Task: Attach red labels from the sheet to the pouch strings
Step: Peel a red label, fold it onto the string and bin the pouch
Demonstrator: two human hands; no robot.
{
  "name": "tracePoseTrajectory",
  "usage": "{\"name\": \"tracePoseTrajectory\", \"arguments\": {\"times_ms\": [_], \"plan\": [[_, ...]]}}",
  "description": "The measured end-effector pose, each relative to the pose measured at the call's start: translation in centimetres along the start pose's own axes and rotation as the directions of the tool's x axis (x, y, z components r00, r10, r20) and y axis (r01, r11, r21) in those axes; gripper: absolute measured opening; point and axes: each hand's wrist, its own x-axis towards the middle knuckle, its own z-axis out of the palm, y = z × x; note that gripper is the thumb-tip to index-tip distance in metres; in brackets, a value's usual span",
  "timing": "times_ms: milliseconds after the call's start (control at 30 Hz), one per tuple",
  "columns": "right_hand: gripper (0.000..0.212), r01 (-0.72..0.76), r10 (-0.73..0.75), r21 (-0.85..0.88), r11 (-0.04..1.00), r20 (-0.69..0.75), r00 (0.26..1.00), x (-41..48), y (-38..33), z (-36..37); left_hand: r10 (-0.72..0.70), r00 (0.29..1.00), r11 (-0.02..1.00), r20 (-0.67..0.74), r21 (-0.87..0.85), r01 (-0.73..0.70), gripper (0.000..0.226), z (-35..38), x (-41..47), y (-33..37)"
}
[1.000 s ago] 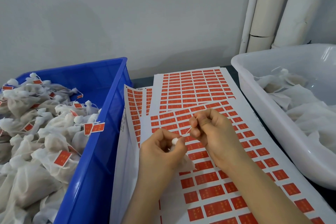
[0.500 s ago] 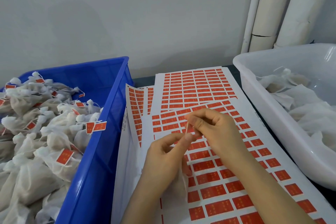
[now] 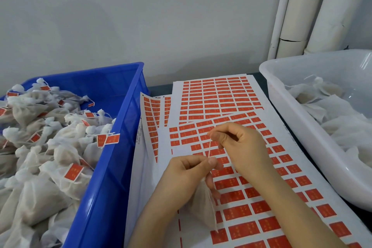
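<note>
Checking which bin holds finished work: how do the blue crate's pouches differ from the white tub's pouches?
The blue crate's pouches carry red labels on their strings; the white tub's pouches show none. The blue crate's pouches heap up to its rim; the white tub's pouches lie well below its rim. Both lots are white fabric.

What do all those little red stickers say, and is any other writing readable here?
Nothing can be read for certain.
Red labels on the sheets: faint pale marks, too blurred.
Stuck labels on the pouches in the blue crate: same, unreadable.
Sheet margin: a line of tiny dark print, too small.
</note>
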Motion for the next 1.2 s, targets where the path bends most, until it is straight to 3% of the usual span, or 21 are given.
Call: {"name": "tracePoseTrajectory", "arguments": {"times_ms": [133,433,533,633,767,867,967,1200], "plan": [[0.022,-0.003,0.002,0.006,1.000,0.063,0.998,0.0,0.0,0.2,0.019,1.000,0.998,-0.012,0.062,-0.019,0.009,0.1,0.1,-0.1],[0.013,-0.019,0.020,0.022,1.000,-0.025,0.999,0.4,0.1,-0.5,-0.062,0.996,0.997,0.064,0.057,0.058,0.002,-0.1,0.0,-0.2],[0.011,-0.058,0.061,0.057,0.997,-0.048,0.997,0.5,0.1,-0.6,-0.064,0.994,0.997,0.090,0.048,0.060,0.007,0.0,-0.1,-0.2],[0.029,-0.142,0.149,0.152,0.978,-0.039,0.988,0.5,0.0,-0.6,-0.029,0.999,1.000,0.037,0.010,0.028,0.025,0.1,-0.2,0.0],[0.052,-0.419,0.407,0.215,0.882,0.096,0.908,0.9,0.3,-1.0,0.013,1.000,0.999,-0.028,-0.041,-0.014,0.023,0.0,0.0,0.0],[0.056,-0.541,0.483,0.166,0.824,0.293,0.825,0.7,0.3,-1.6,0.041,0.998,0.998,-0.041,-0.043,-0.043,0.029,-0.1,-0.1,0.0],[0.048,-0.495,0.415,0.098,0.864,0.420,0.807,0.2,0.1,-1.2,0.044,0.998,0.998,-0.052,-0.039,-0.047,0.020,-0.1,0.0,-0.1],[0.042,-0.416,0.292,0.198,0.888,0.456,0.841,0.0,0.0,-0.7,0.040,0.999,0.999,-0.014,-0.035,-0.041,0.013,0.0,0.1,-0.1]]}}
